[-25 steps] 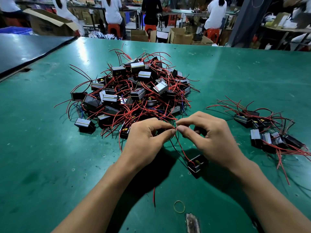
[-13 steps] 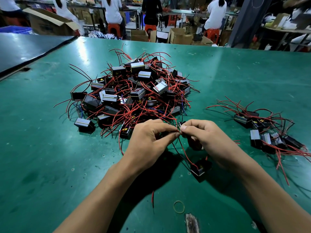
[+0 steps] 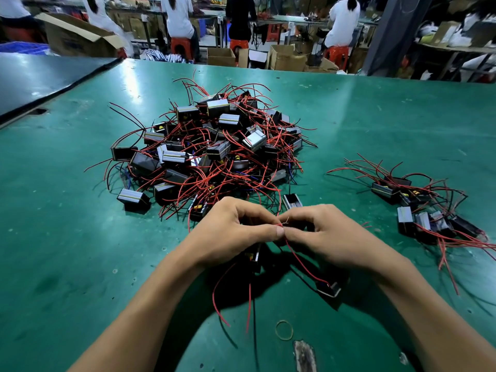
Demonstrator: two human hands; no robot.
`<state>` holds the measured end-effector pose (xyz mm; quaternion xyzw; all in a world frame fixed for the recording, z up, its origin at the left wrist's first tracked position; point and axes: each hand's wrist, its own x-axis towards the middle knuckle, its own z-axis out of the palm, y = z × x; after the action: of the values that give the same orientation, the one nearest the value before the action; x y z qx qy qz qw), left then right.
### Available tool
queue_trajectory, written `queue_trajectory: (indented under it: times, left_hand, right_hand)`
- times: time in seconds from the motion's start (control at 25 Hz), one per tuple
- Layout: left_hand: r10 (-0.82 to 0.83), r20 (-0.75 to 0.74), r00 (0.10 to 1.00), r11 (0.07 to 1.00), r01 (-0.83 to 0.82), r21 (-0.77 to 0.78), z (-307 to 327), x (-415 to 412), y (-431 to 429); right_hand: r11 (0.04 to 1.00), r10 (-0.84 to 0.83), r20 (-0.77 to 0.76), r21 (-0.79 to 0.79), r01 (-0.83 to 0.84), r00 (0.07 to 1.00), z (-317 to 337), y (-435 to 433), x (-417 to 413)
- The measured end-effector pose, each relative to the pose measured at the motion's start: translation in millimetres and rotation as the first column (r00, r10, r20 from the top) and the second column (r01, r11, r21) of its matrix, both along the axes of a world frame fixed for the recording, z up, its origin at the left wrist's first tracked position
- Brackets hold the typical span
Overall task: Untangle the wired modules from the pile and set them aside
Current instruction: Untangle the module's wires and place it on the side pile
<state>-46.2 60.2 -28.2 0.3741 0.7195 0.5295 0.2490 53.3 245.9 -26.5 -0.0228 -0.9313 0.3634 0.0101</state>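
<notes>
- Nearest, on the green table (image 3: pixel 67 237): a scuffed pale patch (image 3: pixel 304 355) and, just beyond it, a thin rubber band (image 3: pixel 284 330) lying flat.
- Next, two loose red wire ends (image 3: pixel 222 302), trailing toward the near edge from under the left hand (image 3: pixel 236 232).
- To their right, below the right wrist, a black wired module (image 3: pixel 328 289), joined by a red lead (image 3: pixel 300 261) running up to the fingertips. On the table or just above it: cannot tell.
- A second module (image 3: pixel 255 257), tucked under the left palm and mostly hidden.
- Left hand: fingers curled, thumb and forefinger pinching the top of the red lead.
- Right hand (image 3: pixel 330 237): curled likewise, pinching the same spot, its fingertips touching those of the left. A fine strand sticking up between them.
- Just past the knuckles, a single module (image 3: pixel 292 202) with a pale top, at the near fringe of the heap.
- Mid-table, the pile (image 3: pixel 214 151): many black and silver modules knotted in red, black and a few blue wires.
- Off to the right, well apart from the pile, a small set-aside group (image 3: pixel 418 208) of modules, their leads fanned out.
- Far left, a dark tabletop (image 3: pixel 40 76) butted against the green one.
- Beyond the far edge, cardboard boxes (image 3: pixel 287 59) on the floor and people (image 3: pixel 178 20) seated on red stools (image 3: pixel 179 45), backs turned.
</notes>
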Motion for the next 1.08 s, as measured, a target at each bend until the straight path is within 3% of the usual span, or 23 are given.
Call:
queue_trajectory:
  times: [0.12, 0.28, 0.4, 0.52, 0.6, 0.84, 1.08]
  left_hand:
    - [-0.025, -0.001, 1.0, 0.999, 0.025, -0.02, 0, -3, -1]
    - [-0.003, -0.069, 0.998, 1.0, 0.002, -0.016, 0, -4, -3]
    - [0.072, -0.067, 0.995, 0.997, -0.071, 0.02, 1, -4, -3]
    - [0.305, -0.079, 0.949, 0.948, -0.294, 0.126, -4, -3, 5]
    - [0.381, -0.122, 0.917, 0.923, -0.369, 0.108, -8, -3, 8]
    - [0.19, -0.163, 0.968, 0.98, -0.197, -0.031, -14, -4, 12]
    - [0.224, -0.069, 0.972, 0.975, -0.222, 0.025, -14, -6, 10]
  right_hand:
    - [0.971, 0.124, 0.112, -0.218, -0.097, 0.986, 3, -4, 1]
    - [0.905, 0.211, 0.125, -0.4, -0.146, 0.969, 6, -5, 2]
    - [0.908, 0.164, 0.117, -0.407, -0.103, 0.979, 2, -5, 1]
    - [0.921, 0.096, 0.119, -0.387, -0.043, 0.988, -3, -8, -1]
    - [0.918, 0.124, 0.143, -0.392, -0.059, 0.982, -5, -10, -1]
    - [0.959, 0.103, 0.163, -0.278, -0.055, 0.981, -6, -13, -2]
    - [0.959, -0.004, 0.101, -0.281, 0.032, 0.995, 0, -7, -1]
